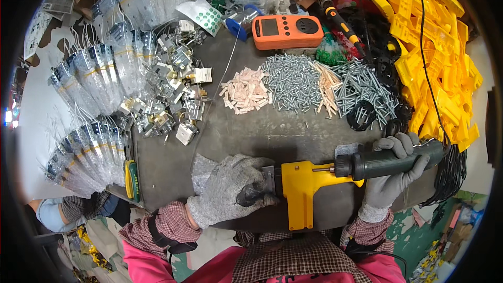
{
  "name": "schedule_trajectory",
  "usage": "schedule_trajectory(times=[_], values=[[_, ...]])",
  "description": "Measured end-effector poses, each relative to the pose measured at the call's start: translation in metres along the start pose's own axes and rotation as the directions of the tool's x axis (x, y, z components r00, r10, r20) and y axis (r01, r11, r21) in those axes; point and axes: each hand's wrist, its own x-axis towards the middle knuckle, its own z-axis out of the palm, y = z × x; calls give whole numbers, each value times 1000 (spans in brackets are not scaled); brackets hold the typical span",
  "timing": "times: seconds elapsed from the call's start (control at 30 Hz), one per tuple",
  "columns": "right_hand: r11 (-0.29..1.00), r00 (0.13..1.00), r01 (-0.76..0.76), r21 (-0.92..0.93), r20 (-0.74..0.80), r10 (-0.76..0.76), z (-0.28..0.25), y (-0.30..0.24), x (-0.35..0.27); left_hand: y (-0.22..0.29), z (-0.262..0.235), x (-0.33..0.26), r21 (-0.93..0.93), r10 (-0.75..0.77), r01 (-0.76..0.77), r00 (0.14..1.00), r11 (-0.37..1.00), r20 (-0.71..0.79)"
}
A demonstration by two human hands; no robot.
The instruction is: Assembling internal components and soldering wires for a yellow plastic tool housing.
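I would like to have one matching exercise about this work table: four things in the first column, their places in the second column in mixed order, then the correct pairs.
Things
1. dark power driver
2. single yellow part
3. short screws
4. orange meter

Places
A. between two heaps of pale pieces
B. held in the right hand
C. at the far side of the table
D. between the left hand and the driver

Pairs: 1-B, 2-D, 3-A, 4-C
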Motion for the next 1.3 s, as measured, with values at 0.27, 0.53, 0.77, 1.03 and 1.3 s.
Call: schedule_trajectory(times=[0.27,0.53,0.77,1.03,1.3], values=[[1000,1000,-22,5,5,22,1,4,3,-1,0,1,53,47,-43,996,998,-76],[1000,1000,-22,19,11,22,6,6,3,-2,4,-4,-16,53,-55,996,998,-69],[982,997,21,-185,-68,-34,11,0,1,6,-4,2,-30,142,-150,971,988,-194],[995,999,24,102,41,-29,-4,-18,-27,1,6,-8,99,113,-97,979,990,-171],[996,996,79,32,48,-81,-4,-13,-27,6,4,-9,128,108,-82,971,988,-214]])
